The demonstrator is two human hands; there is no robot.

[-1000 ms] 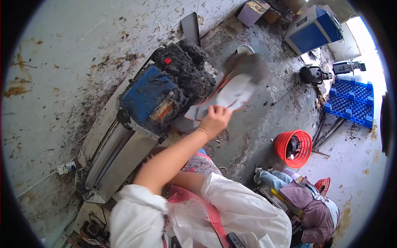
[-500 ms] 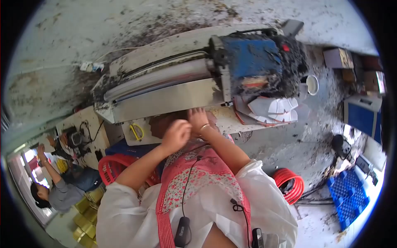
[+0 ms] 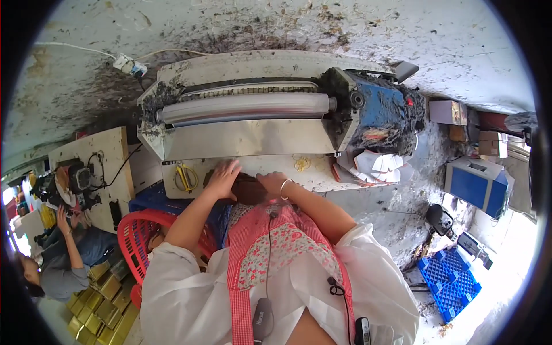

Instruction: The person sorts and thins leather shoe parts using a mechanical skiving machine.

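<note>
Dark brown flat pieces (image 3: 247,188), perhaps leather, lie at the front edge of the white worktable (image 3: 316,179), right before my apron. On their left side rests my left hand (image 3: 222,181), its fingers stretched out and spread toward the machine. From the right, my right hand (image 3: 272,183), with a bracelet at the wrist, lays its fingers over the brown pieces; its thumb is hidden. Behind both hands stands a roller machine (image 3: 247,109) with a metal front plate (image 3: 247,140). Yellow-handled scissors (image 3: 186,177) lie left of my left hand.
Grey-white cut pieces (image 3: 376,168) are stacked at the table's right, near yellow bands (image 3: 302,163). A red basket (image 3: 133,247) stands by my left elbow. Another person (image 3: 63,276) works at the far left, beside gold-coloured boxes (image 3: 95,302). A blue pallet (image 3: 449,284) is at lower right.
My left hand has come down from above my right wrist onto the brown pieces, and its fingers have spread. My right hand has drawn back from the metal plate. The view has turned slightly.
</note>
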